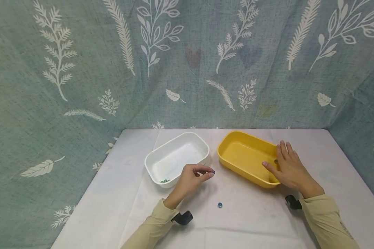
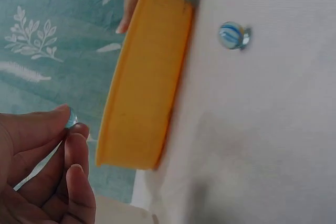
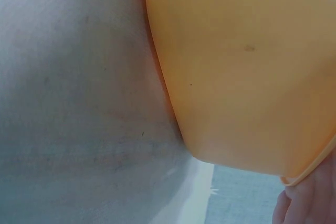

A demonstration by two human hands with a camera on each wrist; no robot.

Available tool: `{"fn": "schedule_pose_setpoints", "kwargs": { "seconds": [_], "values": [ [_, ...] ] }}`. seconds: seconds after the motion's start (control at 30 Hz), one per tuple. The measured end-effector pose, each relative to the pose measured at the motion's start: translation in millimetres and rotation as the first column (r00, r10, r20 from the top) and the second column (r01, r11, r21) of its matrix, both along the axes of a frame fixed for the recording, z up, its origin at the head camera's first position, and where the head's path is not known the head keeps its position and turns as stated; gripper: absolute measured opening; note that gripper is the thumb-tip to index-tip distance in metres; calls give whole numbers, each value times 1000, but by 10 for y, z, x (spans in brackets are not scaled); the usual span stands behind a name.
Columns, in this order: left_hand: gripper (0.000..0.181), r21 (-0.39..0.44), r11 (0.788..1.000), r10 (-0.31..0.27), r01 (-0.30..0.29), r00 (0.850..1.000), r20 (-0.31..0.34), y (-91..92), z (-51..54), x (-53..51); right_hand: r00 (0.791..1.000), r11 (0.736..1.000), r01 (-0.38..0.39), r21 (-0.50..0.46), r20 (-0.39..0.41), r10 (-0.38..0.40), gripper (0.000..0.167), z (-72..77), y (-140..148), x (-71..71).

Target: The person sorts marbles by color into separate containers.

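My left hand [image 1: 188, 178] pinches a small dark blue glass marble [image 1: 213, 172] between thumb and fingertips, just right of the white tub. In the left wrist view this marble [image 2: 72, 118] looks pale blue and is mostly covered. My right hand [image 1: 288, 167] rests over the right end of the yellow tub [image 1: 243, 152], fingers straight across the rim and thumb over the inside. Beside that hand, a dark marble [image 1: 275, 161] lies in the tub. A loose marble [image 1: 220, 205] sits on the table; in the left wrist view this marble [image 2: 231, 35] is clear with blue swirls.
The white tub [image 1: 180, 155] stands at the left, with a few green marbles [image 1: 165, 181] in its near corner. A white cloth [image 1: 246, 221] covers the table, and a patterned green curtain [image 1: 174, 86] hangs behind. Dark wrist cameras [image 1: 183, 218] are worn under both wrists.
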State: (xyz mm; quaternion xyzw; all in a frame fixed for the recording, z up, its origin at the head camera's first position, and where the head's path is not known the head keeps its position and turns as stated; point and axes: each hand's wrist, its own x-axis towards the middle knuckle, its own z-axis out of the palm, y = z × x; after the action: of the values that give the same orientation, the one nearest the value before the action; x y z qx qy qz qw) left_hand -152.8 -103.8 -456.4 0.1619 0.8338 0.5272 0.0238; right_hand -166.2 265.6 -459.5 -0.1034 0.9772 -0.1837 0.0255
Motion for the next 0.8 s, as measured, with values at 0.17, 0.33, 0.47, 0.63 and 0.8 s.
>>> {"fn": "schedule_pose_setpoints", "kwargs": {
  "seconds": [0.17,0.33,0.47,0.63,0.8],
  "values": [
    [12,20,1000,14,-14,1000,-24,41,52,-87,1000,1000,-1,9,-7,2,106,-6,0,8],
    [12,26,1000,18,-17,999,-38,80,91,-157,1000,1000,-5,10,-8,5,106,5,1,8],
    [13,35,999,21,-19,999,-37,101,130,-206,1000,1000,-6,6,-9,6,106,13,1,2],
    [13,40,999,21,-18,998,-56,123,183,-277,1000,1000,-3,4,-11,3,106,5,-1,-4],
    [15,41,999,28,-25,997,-75,155,254,-329,1000,1000,1,-2,2,-1,107,3,0,5]
  ]
}}
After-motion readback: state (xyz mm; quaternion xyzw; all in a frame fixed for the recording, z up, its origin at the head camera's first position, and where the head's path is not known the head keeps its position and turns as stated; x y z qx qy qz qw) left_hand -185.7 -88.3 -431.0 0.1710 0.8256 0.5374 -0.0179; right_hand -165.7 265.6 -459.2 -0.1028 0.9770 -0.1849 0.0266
